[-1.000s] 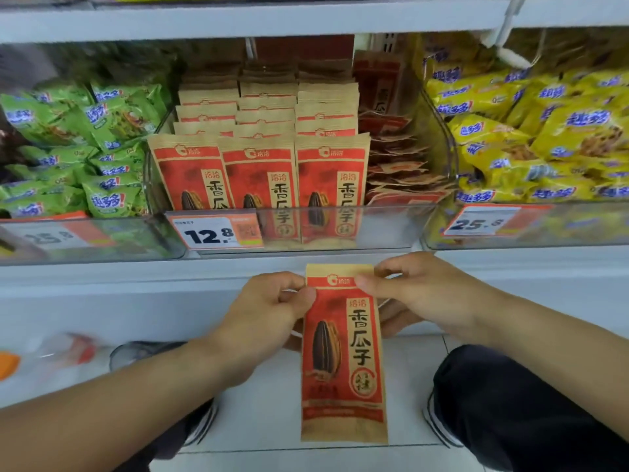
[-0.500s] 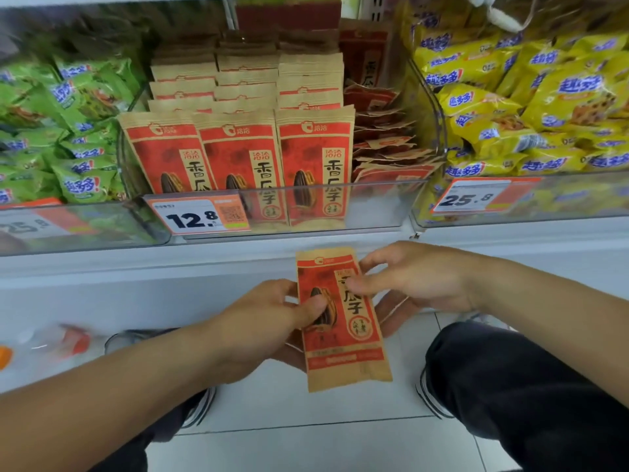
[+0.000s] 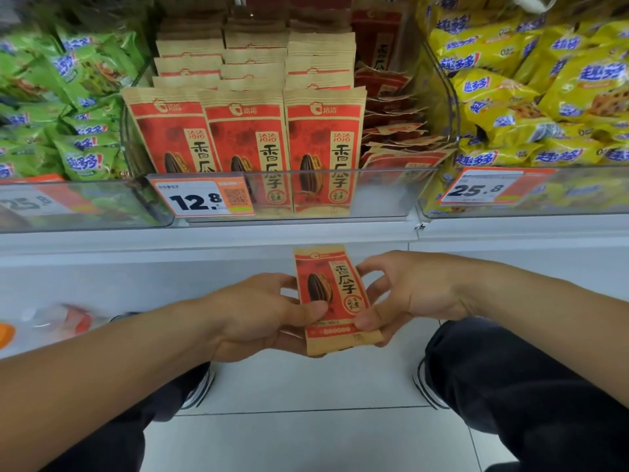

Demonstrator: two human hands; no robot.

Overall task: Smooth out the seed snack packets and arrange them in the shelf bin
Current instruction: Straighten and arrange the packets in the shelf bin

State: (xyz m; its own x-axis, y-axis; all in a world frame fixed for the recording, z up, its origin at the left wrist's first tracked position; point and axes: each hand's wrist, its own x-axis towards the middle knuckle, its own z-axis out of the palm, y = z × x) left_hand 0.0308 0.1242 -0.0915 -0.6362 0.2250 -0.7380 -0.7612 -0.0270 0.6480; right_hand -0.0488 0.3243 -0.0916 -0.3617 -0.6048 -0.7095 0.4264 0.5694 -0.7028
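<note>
A red and tan seed packet (image 3: 332, 287) lies tilted flat between my hands, below the shelf edge. My left hand (image 3: 258, 311) pinches its lower left side, thumb on top. My right hand (image 3: 408, 291) holds its right edge, thumb near the bottom corner and fingers at the upper side. In the clear shelf bin (image 3: 381, 195) above, three rows of the same packets (image 3: 248, 144) stand upright at the left. A loose pile of packets (image 3: 398, 144) lies flat at the bin's right side.
Green snack bags (image 3: 78, 107) fill the bin to the left and yellow bags (image 3: 544, 97) the bin to the right. A 12.8 price tag (image 3: 200, 197) sits on the bin front. My knees and shoes are over a white tiled floor (image 3: 306, 437).
The packet went from hanging upright to tilted flatter and foreshortened. Both hands slid down from its top to its lower half, and the camera moved closer to the shelf.
</note>
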